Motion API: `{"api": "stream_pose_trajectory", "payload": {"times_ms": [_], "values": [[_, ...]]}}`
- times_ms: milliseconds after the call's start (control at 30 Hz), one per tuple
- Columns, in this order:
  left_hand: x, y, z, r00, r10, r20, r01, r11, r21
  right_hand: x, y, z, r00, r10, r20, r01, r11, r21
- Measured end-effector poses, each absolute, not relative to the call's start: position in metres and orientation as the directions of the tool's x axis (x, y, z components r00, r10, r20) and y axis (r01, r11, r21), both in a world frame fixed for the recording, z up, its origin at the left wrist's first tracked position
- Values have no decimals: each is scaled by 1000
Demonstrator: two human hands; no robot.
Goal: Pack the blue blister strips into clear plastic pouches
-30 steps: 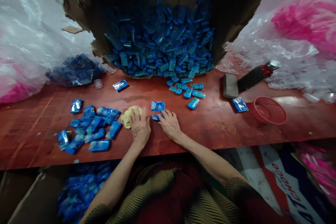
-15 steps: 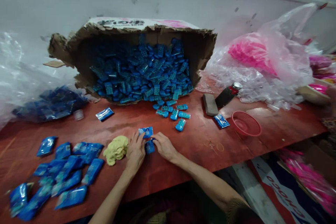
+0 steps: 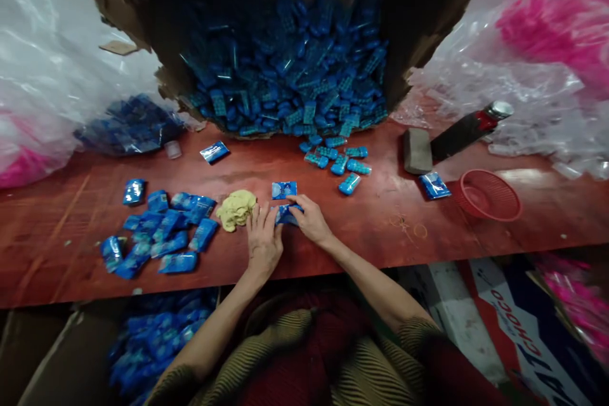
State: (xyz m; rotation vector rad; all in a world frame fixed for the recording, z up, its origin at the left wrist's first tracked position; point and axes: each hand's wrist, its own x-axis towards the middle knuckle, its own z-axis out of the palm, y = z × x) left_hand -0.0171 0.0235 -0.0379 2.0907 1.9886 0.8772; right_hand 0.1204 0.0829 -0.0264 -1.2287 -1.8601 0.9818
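Observation:
Between my two hands a small blue packet [image 3: 287, 214] lies on the red table. My left hand [image 3: 264, 242] holds its left edge between thumb and forefinger, the other fingers stretched out toward a crumpled yellow-green lump [image 3: 236, 209]. At the right end, the bent fingers of my right hand [image 3: 309, 219] grip the same packet and hide part of it. Just beyond my fingertips lies a flat blue printed packet [image 3: 284, 190]. Left of the lump, several filled blue packets [image 3: 164, 228] form a loose pile.
A torn cardboard box [image 3: 431, 32] lies on its side, full of blue-capped clear pieces [image 3: 304, 70], some spilled out. To the right are a grey block [image 3: 417, 151], a dark bottle [image 3: 459, 133] and a red basket [image 3: 490, 196]. Plastic bags [image 3: 52, 70] flank the box.
My view has tipped down, bringing my lap and a heap of blue packets below the table into sight. My hands remain at the small packet, which now lies more crosswise between them.

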Motion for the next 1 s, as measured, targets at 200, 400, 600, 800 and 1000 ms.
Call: {"api": "stream_pose_trajectory", "payload": {"times_ms": [200,400,600,800,1000], "values": [[-16,8,-53,117,972,201,943,-173,284,92,63,-31,-390,914,114,610,349,-712],[-31,10,-62,314,918,240,936,-342,81,100,43,-39,-445,894,45,757,402,-515],[-38,18,-72,330,839,433,926,-376,23,114,35,-49,-458,879,130,715,451,-534],[-35,18,-78,303,855,421,936,-350,38,112,45,-46,-442,889,123,728,436,-529],[-36,19,-55,323,894,310,893,-396,213,129,48,-16,-454,890,-43,806,389,-446]]}}
